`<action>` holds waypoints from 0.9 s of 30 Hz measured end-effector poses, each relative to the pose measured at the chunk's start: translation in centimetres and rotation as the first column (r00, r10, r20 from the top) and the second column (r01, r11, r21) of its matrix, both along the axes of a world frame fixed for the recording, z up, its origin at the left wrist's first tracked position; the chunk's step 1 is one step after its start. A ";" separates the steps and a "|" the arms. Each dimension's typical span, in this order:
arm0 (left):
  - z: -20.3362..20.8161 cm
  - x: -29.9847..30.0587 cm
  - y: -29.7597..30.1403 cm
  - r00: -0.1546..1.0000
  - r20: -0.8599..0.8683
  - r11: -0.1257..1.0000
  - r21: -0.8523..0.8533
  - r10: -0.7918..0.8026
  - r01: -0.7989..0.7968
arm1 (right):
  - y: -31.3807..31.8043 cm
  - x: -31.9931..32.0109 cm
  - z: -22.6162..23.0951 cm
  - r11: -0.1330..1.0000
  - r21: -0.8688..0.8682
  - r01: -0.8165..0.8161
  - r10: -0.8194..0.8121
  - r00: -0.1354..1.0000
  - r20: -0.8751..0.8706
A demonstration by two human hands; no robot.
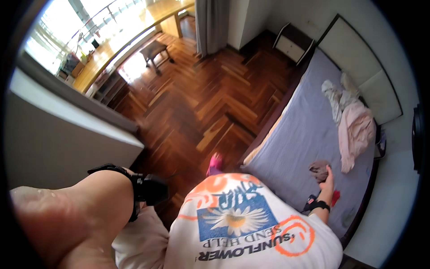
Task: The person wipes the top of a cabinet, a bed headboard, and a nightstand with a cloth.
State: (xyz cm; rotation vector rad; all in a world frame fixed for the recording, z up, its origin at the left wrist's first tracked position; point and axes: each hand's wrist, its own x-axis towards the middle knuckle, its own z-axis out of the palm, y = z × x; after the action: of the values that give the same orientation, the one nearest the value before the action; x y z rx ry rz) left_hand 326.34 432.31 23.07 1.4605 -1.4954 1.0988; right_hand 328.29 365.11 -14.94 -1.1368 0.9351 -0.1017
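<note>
My right hand (328, 181) reaches out over the bed at the right, its fingers closed on a bunched greyish-brown cloth (319, 170). Whether that cloth is a sock or another small garment does not show. Beyond it on the bed lies a crumpled pink garment (354, 130), with a white patterned cloth (333, 99) against it. A small red item (335, 197) shows beside my right wrist. My left hand (42, 213) is raised very close at the lower left; its fingers are out of the picture. Both wrists wear black straps.
The bed (291, 139) has a grey-purple sheet and a pale headboard (358, 58). A nightstand (293, 43) stands past its far corner. Herringbone wood floor (201, 98) runs to a stool (155, 50) and a long wooden desk (105, 51) by the window. A low wall (67, 130) is at left.
</note>
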 end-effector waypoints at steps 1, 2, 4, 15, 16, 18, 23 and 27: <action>0.3 2.4 0.6 1.000 0.028 1.000 -0.009 0.002 -0.001 | 2.0 2.9 0.7 0.999 0.029 -0.019 0.018 1.000 0.021; 0.3 4.8 1.0 0.999 0.041 1.000 -0.020 -0.006 0.007 | 3.7 5.6 1.3 0.998 0.049 -0.037 0.035 0.999 0.039; 0.1 9.3 1.2 0.997 0.075 0.998 -0.050 -0.024 0.027 | 4.4 10.7 0.7 0.993 0.080 -0.092 0.083 0.990 0.110; -1.3 37.4 -0.9 0.970 0.101 0.966 -0.113 -0.220 0.231 | 9.5 36.8 10.6 0.953 -0.061 -0.298 0.300 0.884 0.358; -1.1 40.5 -1.3 0.962 0.099 0.957 -0.117 -0.255 0.265 | 8.9 37.9 10.3 0.964 -0.078 -0.255 0.265 0.889 0.373; -0.5 46.6 -2.4 0.945 0.107 0.939 -0.121 -0.309 0.321 | 8.0 39.8 10.5 0.987 -0.070 -0.144 0.160 0.910 0.382; 0.7 61.6 -6.1 0.900 0.106 0.895 -0.111 -0.422 0.433 | 6.5 41.4 12.2 0.992 0.012 0.125 -0.121 0.919 0.376; 1.2 73.3 -12.0 0.888 0.071 0.879 -0.125 -0.454 0.460 | 2.0 39.5 11.5 0.945 0.055 0.322 -0.316 0.858 0.404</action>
State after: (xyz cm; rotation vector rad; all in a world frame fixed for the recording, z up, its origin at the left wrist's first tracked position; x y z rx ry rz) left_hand 399.66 420.26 24.25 0.9233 -1.6469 0.9186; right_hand 367.76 367.13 -3.44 -0.9136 0.7369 -0.5988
